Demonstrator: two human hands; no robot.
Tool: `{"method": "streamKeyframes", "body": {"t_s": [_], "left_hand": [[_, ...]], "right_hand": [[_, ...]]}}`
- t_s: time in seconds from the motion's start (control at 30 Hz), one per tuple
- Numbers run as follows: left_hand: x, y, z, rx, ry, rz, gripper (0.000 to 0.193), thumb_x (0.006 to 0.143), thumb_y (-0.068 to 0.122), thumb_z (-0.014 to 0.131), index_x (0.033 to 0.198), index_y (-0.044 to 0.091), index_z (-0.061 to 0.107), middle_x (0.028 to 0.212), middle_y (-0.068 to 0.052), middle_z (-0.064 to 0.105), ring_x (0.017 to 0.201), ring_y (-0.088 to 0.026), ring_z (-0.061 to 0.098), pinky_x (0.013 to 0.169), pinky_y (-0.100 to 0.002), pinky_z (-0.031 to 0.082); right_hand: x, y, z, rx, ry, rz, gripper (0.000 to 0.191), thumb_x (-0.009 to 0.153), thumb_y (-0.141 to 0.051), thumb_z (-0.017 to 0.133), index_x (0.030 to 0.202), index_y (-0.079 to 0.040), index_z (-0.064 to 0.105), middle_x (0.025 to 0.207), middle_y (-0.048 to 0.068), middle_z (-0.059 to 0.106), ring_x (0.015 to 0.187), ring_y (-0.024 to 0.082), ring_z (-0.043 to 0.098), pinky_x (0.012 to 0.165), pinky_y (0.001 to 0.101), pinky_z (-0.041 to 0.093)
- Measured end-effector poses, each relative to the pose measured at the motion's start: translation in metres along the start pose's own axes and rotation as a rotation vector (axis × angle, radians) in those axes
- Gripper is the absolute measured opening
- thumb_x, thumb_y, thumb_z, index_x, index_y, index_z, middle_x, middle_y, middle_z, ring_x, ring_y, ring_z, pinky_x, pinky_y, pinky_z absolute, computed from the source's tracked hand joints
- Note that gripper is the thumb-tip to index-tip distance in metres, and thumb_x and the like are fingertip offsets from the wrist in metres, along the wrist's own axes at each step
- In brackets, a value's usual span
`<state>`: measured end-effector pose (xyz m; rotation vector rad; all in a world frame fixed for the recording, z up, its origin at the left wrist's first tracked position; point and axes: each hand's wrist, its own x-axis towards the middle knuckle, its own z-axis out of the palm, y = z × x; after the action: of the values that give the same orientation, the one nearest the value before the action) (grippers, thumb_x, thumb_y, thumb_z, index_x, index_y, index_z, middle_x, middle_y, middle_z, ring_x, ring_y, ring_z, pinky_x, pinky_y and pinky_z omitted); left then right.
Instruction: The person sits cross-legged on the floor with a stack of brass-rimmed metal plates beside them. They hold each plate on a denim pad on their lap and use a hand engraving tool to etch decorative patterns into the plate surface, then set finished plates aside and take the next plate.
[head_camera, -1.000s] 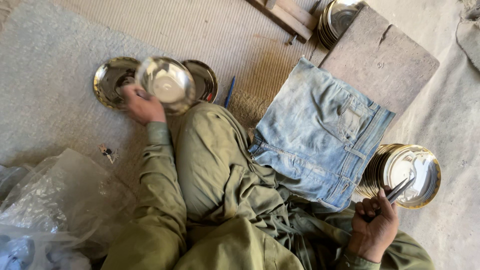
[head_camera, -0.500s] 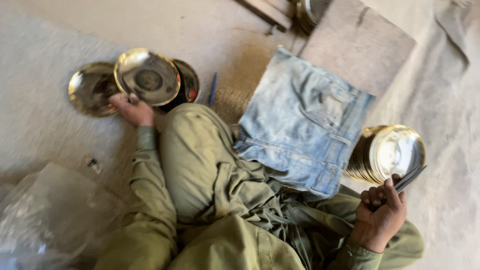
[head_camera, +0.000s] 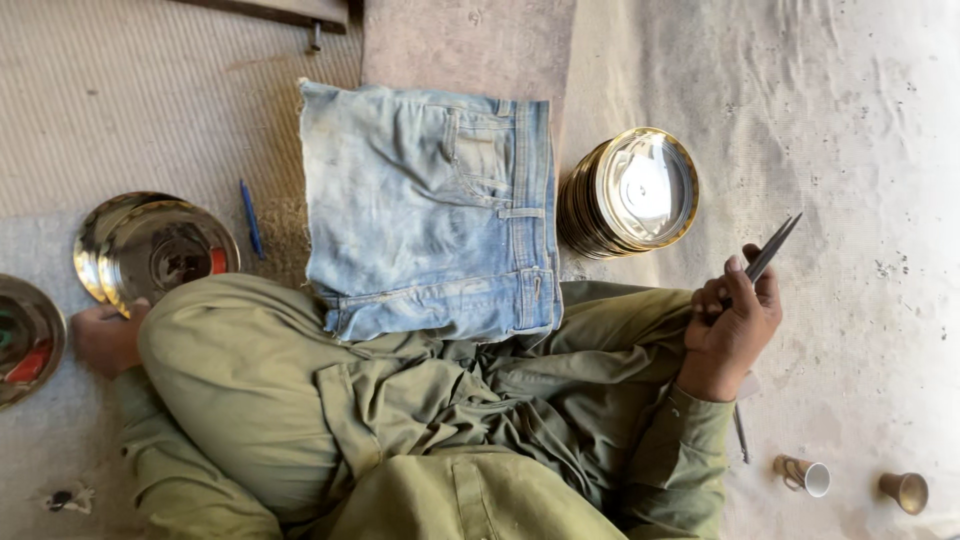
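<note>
- Plates (head_camera: 165, 250) of shiny metal lie on the mat at the left of the head view, two overlapping, with the left hand (head_camera: 105, 338) resting just at their near edge
- left hand's fingers are curled toward the nearer plate's rim, but a knee in olive cloth hides part of the hand, so I cannot tell whether it grips the plate or only touches it
- another metal plate (head_camera: 28, 340) sits at the far left edge, cut off by the frame, just beside that hand
- blue pen (head_camera: 251, 218) lies on the mat between the two plates and a folded piece of denim (head_camera: 430, 210)
- denim is spread over the person's lap and the mat, in the middle of the view
- stack of metal plates (head_camera: 630, 192) stands tilted on the ground right of the denim
- right hand (head_camera: 730, 325), near that stack but apart from it, is closed around a thin dark metal tool (head_camera: 772, 248) whose tip points up and to the right
- two small metal cups (head_camera: 805, 475) lie at the near right, one with a white inside and one brass-coloured (head_camera: 905, 490)
- wooden board (head_camera: 470, 40) lies at the far side, beyond the denim
</note>
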<state>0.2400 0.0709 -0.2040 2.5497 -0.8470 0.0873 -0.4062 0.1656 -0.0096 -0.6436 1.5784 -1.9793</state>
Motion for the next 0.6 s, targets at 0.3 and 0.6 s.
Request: {"method": "streamKeyframes", "body": {"t_s": [0.3, 0.6], "left_hand": [[0.003, -0.011, 0.005, -0.010, -0.043, 0.037, 0.020, 0.087, 0.018, 0.068, 0.098, 0.003, 0.061, 0.095, -0.017, 0.067, 0.083, -0.039, 0.064, 0.068, -0.050, 0.049], [0.005, -0.032, -0.029, -0.166, 0.485, 0.494, 0.014, 0.104, 0.007, 0.055, 0.109, -0.007, 0.056, 0.099, -0.022, 0.065, 0.088, -0.042, 0.061, 0.075, -0.050, 0.047]], "right_hand": [[0.009, 0.012, -0.012, 0.087, -0.012, 0.041, 0.030, 0.101, -0.002, 0.068, 0.130, 0.001, 0.059, 0.067, -0.001, 0.046, 0.051, 0.006, 0.040, 0.048, 0.0245, 0.032], [0.002, 0.016, -0.013, 0.146, -0.019, 0.045, 0.029, 0.104, -0.003, 0.065, 0.131, 0.000, 0.057, 0.072, 0.000, 0.045, 0.055, 0.008, 0.041, 0.051, 0.0262, 0.034]]}}
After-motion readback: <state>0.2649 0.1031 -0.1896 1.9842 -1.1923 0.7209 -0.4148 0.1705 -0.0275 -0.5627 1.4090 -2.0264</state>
